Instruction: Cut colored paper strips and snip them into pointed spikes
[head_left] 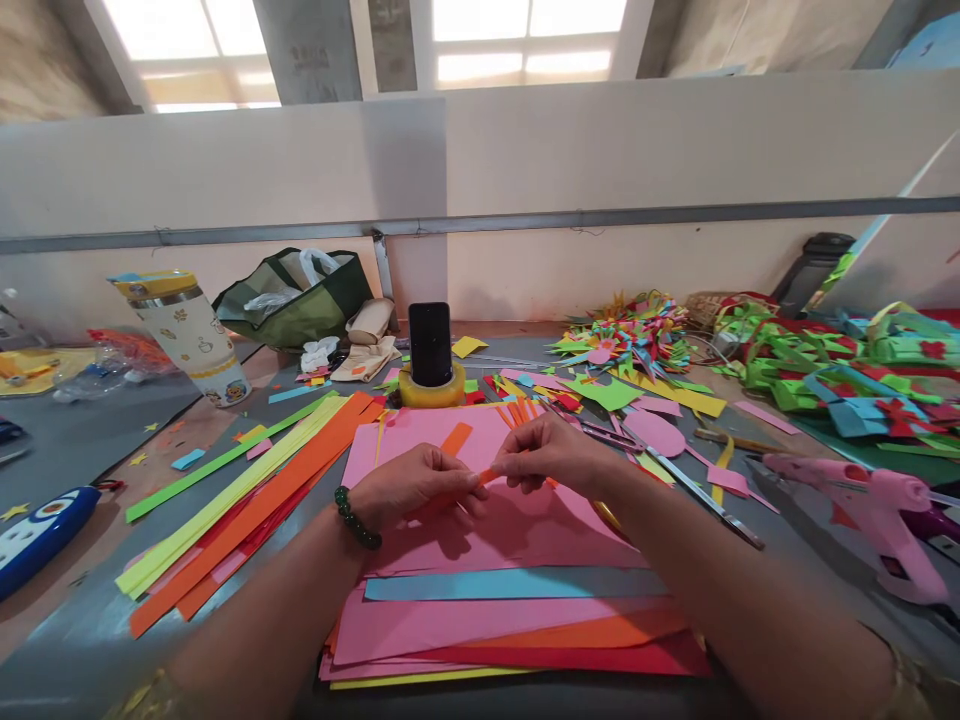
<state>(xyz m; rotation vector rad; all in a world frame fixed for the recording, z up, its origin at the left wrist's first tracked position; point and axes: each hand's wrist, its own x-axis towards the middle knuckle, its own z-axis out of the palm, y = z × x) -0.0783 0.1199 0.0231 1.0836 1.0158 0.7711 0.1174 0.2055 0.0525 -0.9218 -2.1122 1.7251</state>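
Over a stack of pink paper (480, 545), my two hands meet fingertip to fingertip. A small orange paper strip (486, 477) shows between them. My left hand (416, 482), with a dark green bead bracelet at its wrist, is closed on it, and more orange paper shows under the palm. My right hand (547, 455) pinches the other end. Behind the left fingers an orange piece (457, 438) sticks up; whether it belongs to the held strip I cannot tell. Several thin orange pieces (519, 411) fan out behind the right hand. A blue strip (510, 583) lies across the stack nearer me.
Left lie long yellow, orange and red strips (255, 510), a tumbler (184, 335) and a blue-handled tool (45, 535). A phone (430, 345) stands in a yellow tape roll (431, 388). To the right are scissors (611, 435), a metal-edged cutter (712, 500) and a pink glue gun (862, 500).
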